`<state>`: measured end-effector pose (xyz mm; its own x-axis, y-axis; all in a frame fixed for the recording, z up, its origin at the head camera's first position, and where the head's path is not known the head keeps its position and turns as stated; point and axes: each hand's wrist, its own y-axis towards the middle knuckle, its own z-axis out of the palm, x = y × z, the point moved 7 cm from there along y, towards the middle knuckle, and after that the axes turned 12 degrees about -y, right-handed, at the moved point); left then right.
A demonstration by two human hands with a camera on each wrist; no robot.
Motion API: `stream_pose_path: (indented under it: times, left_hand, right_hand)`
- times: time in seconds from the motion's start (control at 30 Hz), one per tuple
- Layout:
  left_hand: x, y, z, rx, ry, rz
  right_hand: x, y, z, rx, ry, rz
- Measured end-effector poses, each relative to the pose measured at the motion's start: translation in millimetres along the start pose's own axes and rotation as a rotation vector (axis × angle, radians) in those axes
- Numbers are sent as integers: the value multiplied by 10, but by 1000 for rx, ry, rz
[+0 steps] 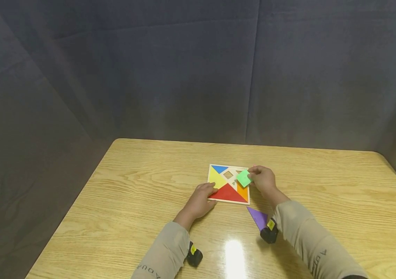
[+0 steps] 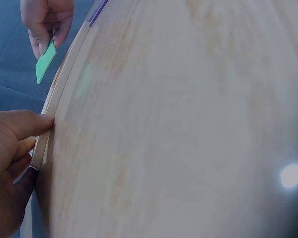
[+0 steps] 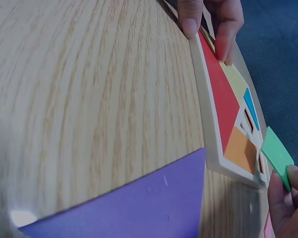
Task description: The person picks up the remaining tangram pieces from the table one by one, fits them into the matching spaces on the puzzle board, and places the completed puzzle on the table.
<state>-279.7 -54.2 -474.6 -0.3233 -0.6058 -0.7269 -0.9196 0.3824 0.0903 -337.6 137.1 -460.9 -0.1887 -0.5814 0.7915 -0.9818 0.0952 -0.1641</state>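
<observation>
A wooden tangram board (image 1: 231,202) lies on the table. Set in it are a red triangle (image 1: 229,194), a yellow triangle (image 1: 216,177), a blue triangle (image 1: 220,169) and an orange piece (image 1: 242,190). My left hand (image 1: 199,199) holds the board's near left corner, thumb against the front edge and fingers over the top. Above the board's right side, my right hand (image 1: 264,181) pinches a green square (image 1: 244,178) between thumb and fingers. In the right wrist view the green square (image 3: 277,154) is tilted and raised off the board.
A purple triangle (image 1: 258,217) lies on the table (image 1: 142,186) in front of the board, near the right wrist. Part of a pink piece (image 3: 268,225) shows under the right hand. Dark cloth (image 1: 184,77) hangs behind the table.
</observation>
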Motion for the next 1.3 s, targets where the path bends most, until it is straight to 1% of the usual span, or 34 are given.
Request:
stream_pose_path:
  times: [0.3, 0.53, 0.7, 0.8, 1.0, 1.1, 1.3]
  left_hand:
    - [4, 6, -14, -5, 6, 9]
    - [-9, 5, -2, -7, -3, 13]
    - [-13, -4, 3, -3, 2, 9]
    - [-15, -6, 2, -2, 4, 8]
    - [-14, -6, 3, -10, -22, 10]
    - [-9, -8, 10, -9, -26, 8]
    - [-3, -12, 16, -9, -21, 8]
  right_hand:
    - [23, 20, 42, -36, -16, 0]
    - [25, 48, 62, -42, -25, -20]
    - [27, 67, 108, -33, -34, -11]
    - [59, 71, 133, -40, -43, -24]
    - [125, 65, 156, -74, -73, -57]
    - [123, 62, 182, -62, -78, -49]
    - [135, 62, 210, -50, -82, -68]
